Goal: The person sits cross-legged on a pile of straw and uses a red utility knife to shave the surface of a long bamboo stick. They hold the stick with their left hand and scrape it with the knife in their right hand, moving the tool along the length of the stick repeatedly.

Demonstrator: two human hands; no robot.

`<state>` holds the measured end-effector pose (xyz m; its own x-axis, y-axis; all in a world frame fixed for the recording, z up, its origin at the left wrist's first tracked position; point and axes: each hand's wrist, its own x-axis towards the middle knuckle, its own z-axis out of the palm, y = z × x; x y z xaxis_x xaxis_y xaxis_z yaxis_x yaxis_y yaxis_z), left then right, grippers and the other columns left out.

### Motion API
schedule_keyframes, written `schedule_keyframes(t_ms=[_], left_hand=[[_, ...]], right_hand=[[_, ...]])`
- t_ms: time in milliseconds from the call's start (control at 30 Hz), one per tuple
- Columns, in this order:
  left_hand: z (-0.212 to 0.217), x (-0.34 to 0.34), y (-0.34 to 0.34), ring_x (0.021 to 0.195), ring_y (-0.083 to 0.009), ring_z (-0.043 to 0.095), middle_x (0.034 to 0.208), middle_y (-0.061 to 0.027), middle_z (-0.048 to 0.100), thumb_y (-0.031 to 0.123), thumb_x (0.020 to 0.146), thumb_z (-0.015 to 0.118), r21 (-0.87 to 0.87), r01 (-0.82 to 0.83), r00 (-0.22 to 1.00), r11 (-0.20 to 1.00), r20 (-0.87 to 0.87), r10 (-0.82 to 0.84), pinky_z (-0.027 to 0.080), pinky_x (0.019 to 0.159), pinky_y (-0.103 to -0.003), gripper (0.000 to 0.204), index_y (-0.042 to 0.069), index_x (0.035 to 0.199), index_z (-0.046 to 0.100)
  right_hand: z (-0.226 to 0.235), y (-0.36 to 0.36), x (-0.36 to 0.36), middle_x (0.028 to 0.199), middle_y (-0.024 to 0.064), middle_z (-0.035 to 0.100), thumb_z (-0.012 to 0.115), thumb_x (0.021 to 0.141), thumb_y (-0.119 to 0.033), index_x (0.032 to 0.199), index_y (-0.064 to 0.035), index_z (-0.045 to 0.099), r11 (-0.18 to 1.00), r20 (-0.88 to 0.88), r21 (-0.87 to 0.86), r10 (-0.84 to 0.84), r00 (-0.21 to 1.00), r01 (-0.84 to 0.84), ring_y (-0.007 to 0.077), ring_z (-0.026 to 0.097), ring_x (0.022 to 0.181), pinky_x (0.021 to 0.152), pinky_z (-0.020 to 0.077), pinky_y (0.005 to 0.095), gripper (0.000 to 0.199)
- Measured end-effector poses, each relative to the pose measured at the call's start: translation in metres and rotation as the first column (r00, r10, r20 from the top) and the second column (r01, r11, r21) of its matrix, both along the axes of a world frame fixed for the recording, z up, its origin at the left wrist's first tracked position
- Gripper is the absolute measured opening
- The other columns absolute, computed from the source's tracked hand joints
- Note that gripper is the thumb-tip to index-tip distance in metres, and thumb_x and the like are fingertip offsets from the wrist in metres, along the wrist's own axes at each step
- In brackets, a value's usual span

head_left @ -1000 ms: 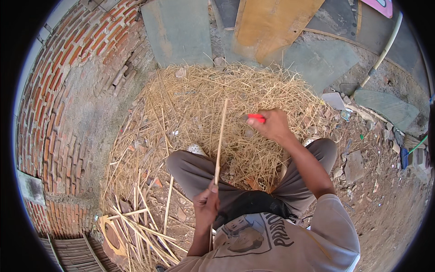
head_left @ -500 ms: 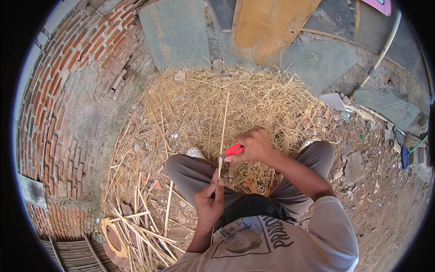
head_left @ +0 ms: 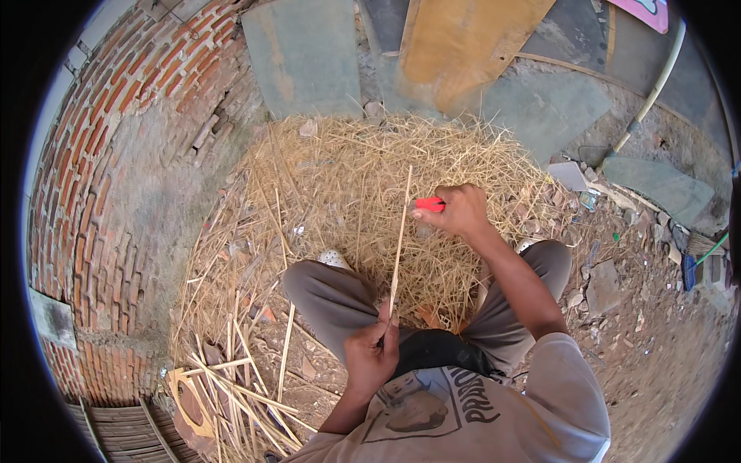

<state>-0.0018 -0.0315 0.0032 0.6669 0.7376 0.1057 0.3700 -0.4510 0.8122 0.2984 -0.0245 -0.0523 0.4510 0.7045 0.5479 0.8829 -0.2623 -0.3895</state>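
Down on the dirt, in front of a big heap of straw shavings (head_left: 363, 201), a person sits with knees spread, grey trousers showing on both sides. Their left hand (head_left: 372, 356) is low and near the body, fingers pressed together around the bottom end of a thin bamboo strip (head_left: 399, 241), which rises from that fist and leans a little to the right, its tip over the straw. Their right hand (head_left: 461, 210) is out farther, to the right of the strip's upper part, curled tight around a red-handled knife (head_left: 429, 204). Only the red handle end shows, sticking out to the left of the fingers, just beside the strip; I cannot tell whether the blade meets it. At the near left, more split bamboo strips (head_left: 239, 390) lie loose and crossed on the ground beside a flat brown piece. A curved brick wall (head_left: 116, 131) closes the left side. At the far side, grey slabs (head_left: 309, 54) and a yellowish board (head_left: 463, 46) lean behind the heap, and rubble is scattered on the right.
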Motion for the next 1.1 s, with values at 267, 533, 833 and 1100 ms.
schedule_keyframes(t_ms=[267, 533, 833, 1100], left_hand=[[-0.015, -0.021, -0.018, 0.063, -0.0006, 0.045, 0.067, -0.0086, 0.066, 0.005, 0.089, 0.064, -0.161, 0.047, 0.995, 0.986, 0.091, -0.032, 0.042, 0.057, -0.019, 0.026, -0.003, 0.114, 0.066], [0.003, 0.003, 0.016, 0.063, -0.0001, 0.044, 0.067, 0.0064, 0.058, 0.004, 0.092, 0.061, -0.158, -0.104, 0.984, 0.982, 0.128, 0.125, 0.041, 0.057, -0.019, 0.030, -0.003, 0.121, 0.062], [-0.007, 0.009, 0.022, 0.048, -0.0216, 0.058, 0.064, -0.0189, 0.058, 0.003, 0.083, 0.064, 0.159, -0.099, 0.994, 0.982, -0.032, 0.105, 0.045, 0.050, -0.031, 0.027, 0.000, 0.109, 0.068], [-0.013, 0.003, 0.008, 0.049, -0.0349, 0.055, 0.064, -0.0209, 0.058, 0.004, 0.082, 0.065, 0.207, -0.023, 0.988, 0.978, -0.147, 0.054, 0.042, 0.046, -0.037, 0.010, -0.001, 0.089, 0.071]], right_hand=[[0.014, -0.008, 0.038, 0.043, 0.0032, 0.048, 0.046, 0.083, -0.077, 0.058, -0.0088, 0.064, 0.972, -0.398, -0.123, -0.234, 0.887, 0.201, 0.0190, 0.052, 0.041, 0.044, 0.0430, 0.0377, 0.074], [0.014, -0.010, -0.073, 0.048, 0.0062, 0.055, 0.062, 0.071, -0.075, 0.057, -0.0104, 0.061, 0.932, -0.122, -0.088, 0.341, 0.932, -0.352, 0.0251, 0.058, 0.044, 0.045, 0.0445, 0.0372, 0.066], [0.009, -0.006, -0.069, 0.046, 0.0058, 0.053, 0.062, 0.068, -0.076, 0.051, -0.0105, 0.057, 0.940, -0.044, -0.074, 0.330, 0.943, -0.332, 0.0256, 0.055, 0.041, 0.044, 0.0432, 0.0366, 0.068], [-0.001, 0.014, 0.007, 0.041, 0.0053, 0.049, 0.051, 0.074, -0.082, 0.053, -0.0105, 0.060, 0.973, -0.201, -0.228, -0.088, 0.976, 0.041, 0.0224, 0.053, 0.040, 0.044, 0.0433, 0.0364, 0.075]])
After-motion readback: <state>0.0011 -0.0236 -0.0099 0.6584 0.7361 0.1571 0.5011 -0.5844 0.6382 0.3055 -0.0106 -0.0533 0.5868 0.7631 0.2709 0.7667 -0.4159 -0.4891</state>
